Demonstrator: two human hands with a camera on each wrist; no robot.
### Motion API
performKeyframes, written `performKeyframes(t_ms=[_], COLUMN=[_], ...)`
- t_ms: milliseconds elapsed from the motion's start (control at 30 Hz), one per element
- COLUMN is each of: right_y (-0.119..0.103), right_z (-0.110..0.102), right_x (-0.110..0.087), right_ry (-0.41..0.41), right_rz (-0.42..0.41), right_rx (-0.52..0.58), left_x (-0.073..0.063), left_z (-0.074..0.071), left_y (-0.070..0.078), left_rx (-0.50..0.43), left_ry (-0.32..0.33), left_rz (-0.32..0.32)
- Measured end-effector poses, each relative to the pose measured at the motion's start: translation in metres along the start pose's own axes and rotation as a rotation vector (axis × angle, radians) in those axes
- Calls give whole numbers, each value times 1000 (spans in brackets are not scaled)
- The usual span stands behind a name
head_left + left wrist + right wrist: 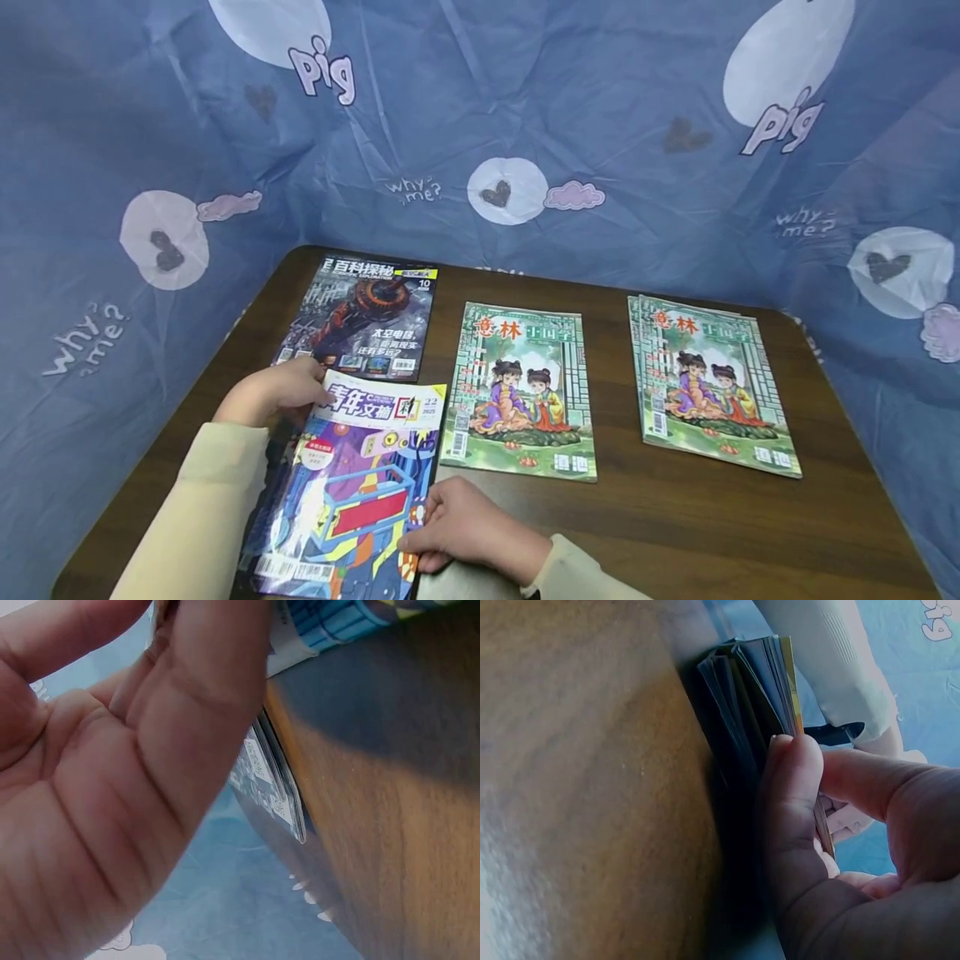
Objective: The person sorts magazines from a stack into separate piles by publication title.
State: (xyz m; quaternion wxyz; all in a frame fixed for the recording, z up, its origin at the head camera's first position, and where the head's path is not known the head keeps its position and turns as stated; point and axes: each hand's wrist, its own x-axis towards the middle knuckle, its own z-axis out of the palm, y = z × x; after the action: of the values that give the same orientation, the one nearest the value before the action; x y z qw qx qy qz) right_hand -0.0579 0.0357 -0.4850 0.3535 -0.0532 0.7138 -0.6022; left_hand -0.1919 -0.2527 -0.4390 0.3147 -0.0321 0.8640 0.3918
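Note:
A colorful magazine [367,492] with a white title band lies at the front left, tilted slightly. My left hand [281,390] grips its upper left corner; in the left wrist view the fingertips of this hand [112,765] are cut off. At the lower right edge, my right hand [468,527] pinches the magazine between thumb and fingers. The right wrist view shows the page edges [776,679] raised off the table, with more dark page edges beneath them. Just behind lies a dark science magazine [367,321], close to the left hand.
A green magazine [521,396] lies mid-table, right of the held one. Farther right sits a small stack of matching green magazines [716,387], slightly fanned. The brown wooden table [622,525] is bordered by a blue printed cloth [630,75] at the back and sides.

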Motion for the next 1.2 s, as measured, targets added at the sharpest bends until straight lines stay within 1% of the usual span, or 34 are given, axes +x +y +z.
performKeyframes(t_ms=[100,233,333,433,500,633,767,833,867,967,1067,1133,1200], right_y=[0,-2,-3,-2,-2,-2,-4,-7,-8,-11,-13,-16,-20], right_z=[-1,-2,-3,-3,-4,-5,-8,-10,-12,-17,-25,-30,-37], right_x=[0,-2,-5,-7,-8,-10,-12,-12,-12,-12,-11,-12,-13], right_ry=[2,22,32,48,60,78,89,84,82,81,89,100,117], right_rz=[1,-7,-19,-36,-46,-61,-75,-82,-92,-123,-159,-168,-170], right_rx=[-19,-60,-95,-139,-164,-190,-187,-166,-155,-124,-103,-89,-98], left_x=[0,2,2,0,-2,-6,-8,-8,-8,-8,-8,-8,-7], left_z=[0,0,0,0,0,0,1,1,1,3,8,11,14], left_y=[-3,-5,-4,-2,0,4,8,10,12,18,27,34,41], left_rx=[-5,7,21,51,89,129,178,203,200,180,177,203,213], left_ry=[8,36,61,109,147,208,304,352,364,398,408,418,423], left_rz=[-5,-11,-29,-51,-62,-80,-101,-104,-108,-72,-20,36,79])
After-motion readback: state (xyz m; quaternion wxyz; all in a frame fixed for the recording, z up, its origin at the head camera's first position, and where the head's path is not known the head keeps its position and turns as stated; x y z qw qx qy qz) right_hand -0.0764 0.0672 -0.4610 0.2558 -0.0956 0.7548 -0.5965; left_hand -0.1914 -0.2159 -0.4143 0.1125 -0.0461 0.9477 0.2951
